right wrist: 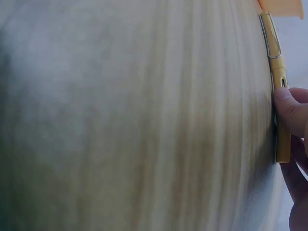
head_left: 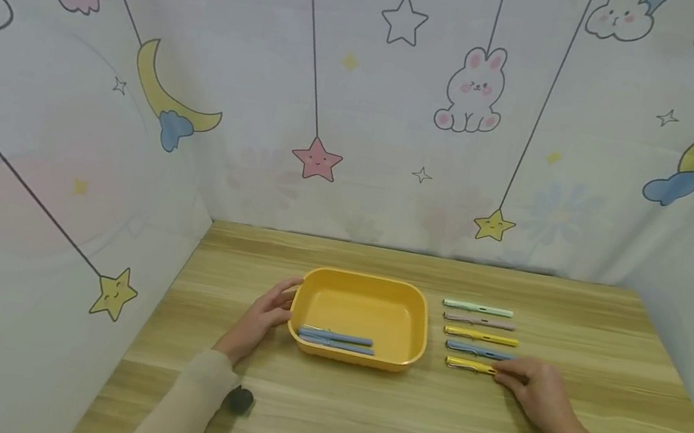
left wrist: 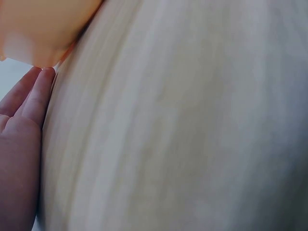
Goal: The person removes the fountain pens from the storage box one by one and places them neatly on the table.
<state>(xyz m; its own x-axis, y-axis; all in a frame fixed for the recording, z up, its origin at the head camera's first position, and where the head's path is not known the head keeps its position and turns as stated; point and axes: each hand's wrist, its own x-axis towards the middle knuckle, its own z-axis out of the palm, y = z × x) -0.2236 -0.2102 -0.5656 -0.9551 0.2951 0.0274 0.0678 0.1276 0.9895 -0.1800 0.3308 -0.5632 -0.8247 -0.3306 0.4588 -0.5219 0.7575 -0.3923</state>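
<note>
A yellow pen (head_left: 470, 365) with a wire clip lies nearest the front of a column of pens on the table's right side. My right hand (head_left: 539, 396) pinches its right end between thumb and fingers, as the right wrist view also shows along the yellow pen (right wrist: 283, 115). Just behind it lies a blue pen (head_left: 476, 350), partly covered by the fingers. A yellow plastic basket (head_left: 353, 358) stands mid-table with blue pens (head_left: 336, 341) along its front inside. My left hand (head_left: 261, 317) rests against the basket's left side, its extended fingers (left wrist: 41, 94) touching the outer wall.
Behind the blue pen lie another yellow pen (head_left: 481, 336), a pinkish pen (head_left: 481, 322) and a pale green pen (head_left: 478, 308), roughly parallel. The wooden table (head_left: 352, 432) is bordered by printed cloth walls (head_left: 391, 117) at the back and sides.
</note>
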